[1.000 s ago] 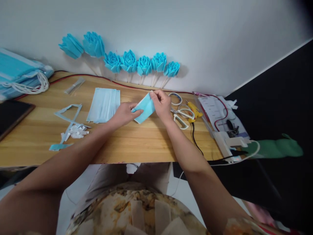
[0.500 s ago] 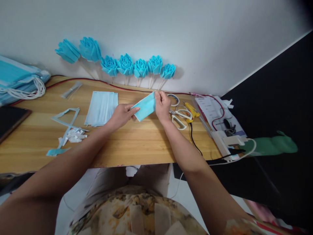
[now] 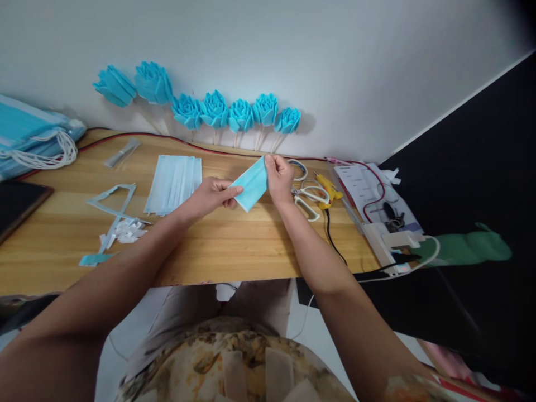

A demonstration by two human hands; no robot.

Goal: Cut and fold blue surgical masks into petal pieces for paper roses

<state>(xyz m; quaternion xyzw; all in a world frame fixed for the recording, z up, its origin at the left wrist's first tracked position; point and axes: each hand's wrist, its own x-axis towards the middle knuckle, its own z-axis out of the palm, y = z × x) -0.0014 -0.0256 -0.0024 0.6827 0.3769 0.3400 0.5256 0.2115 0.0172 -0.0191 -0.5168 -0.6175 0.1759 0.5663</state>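
Observation:
A folded blue piece of mask fabric [image 3: 252, 186] is held above the wooden table [image 3: 234, 245] between both hands. My left hand [image 3: 211, 196] pinches its lower left corner, thumb on top. My right hand [image 3: 279, 177] pinches its upper right corner with closed fingers. A flat stack of light blue face masks [image 3: 175, 176] lies just left of my left hand. Several blue fabric roses [image 3: 215, 109] on sticks lean against the white wall behind.
White-handled scissors [image 3: 307, 200], a yellow glue gun [image 3: 329, 190] with a black cord and a tape roll [image 3: 298, 170] lie right of my right hand. Cut strips and scraps [image 3: 119, 223] sit at left. A pile of masks [image 3: 29, 139] and a dark tablet [image 3: 19, 202] are far left. A power strip [image 3: 387, 243] sits at right.
Both hands lifted the blue piece slightly and pulled it taut along its diagonal. The head view shifted a little; nothing else on the table moved.

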